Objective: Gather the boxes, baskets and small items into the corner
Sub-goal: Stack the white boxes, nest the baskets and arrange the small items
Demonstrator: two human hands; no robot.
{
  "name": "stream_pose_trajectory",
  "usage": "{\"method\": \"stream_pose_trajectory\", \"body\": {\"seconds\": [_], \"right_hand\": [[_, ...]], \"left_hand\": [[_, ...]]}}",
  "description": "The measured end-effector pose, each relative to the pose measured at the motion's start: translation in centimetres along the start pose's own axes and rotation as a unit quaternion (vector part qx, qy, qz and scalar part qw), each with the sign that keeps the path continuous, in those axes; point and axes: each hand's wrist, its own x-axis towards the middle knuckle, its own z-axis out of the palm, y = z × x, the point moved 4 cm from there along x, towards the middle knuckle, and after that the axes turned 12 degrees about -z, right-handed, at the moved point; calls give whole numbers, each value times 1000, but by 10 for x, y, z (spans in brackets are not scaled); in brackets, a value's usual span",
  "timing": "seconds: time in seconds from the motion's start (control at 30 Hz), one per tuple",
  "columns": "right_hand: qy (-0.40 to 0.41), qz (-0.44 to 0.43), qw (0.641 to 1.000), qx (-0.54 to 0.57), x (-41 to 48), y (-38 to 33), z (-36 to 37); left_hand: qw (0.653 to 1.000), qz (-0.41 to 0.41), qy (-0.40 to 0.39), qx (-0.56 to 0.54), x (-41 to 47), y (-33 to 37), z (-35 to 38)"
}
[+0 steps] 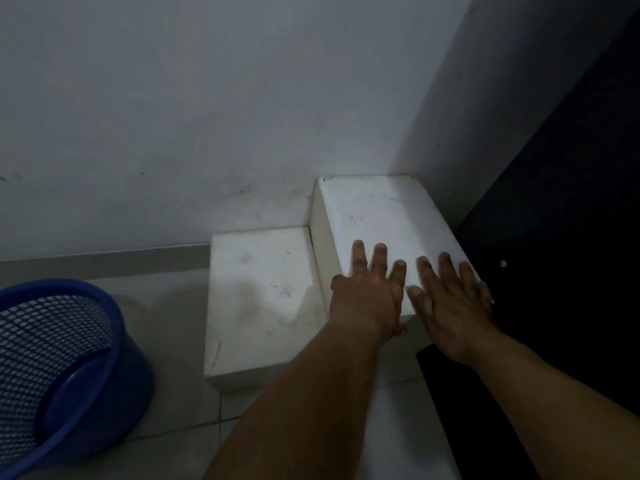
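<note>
Noted left hand [367, 292] and right hand [450, 306] side by side, palms down, fingers straight and spread, resting on the near end of the taller white box [388, 216] — nothing gripped. Found that box set in the corner where the two walls meet, with lower white box [256, 292] just beside it on the left, along the back wall [173, 116]. Logged blue mesh basket [52, 358] — tipped over, mouth toward camera — on tiled floor [173, 403], well apart to the left.
</note>
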Motion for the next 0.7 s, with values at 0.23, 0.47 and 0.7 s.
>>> {"method": "stream_pose_trajectory", "body": {"seconds": [0.23,0.47,0.7], "right_hand": [[2,8,1000,-12,1,0,-2],[-47,-8,992,-119,10,14,-6],[275,-191,941,-48,-59,-161,-42]], "left_hand": [[994,54,-84,-41,-20,-19,-24],[990,69,44,-118,-146,-90,-9],[984,-111,98,-94,-253,-206,-40]]}}
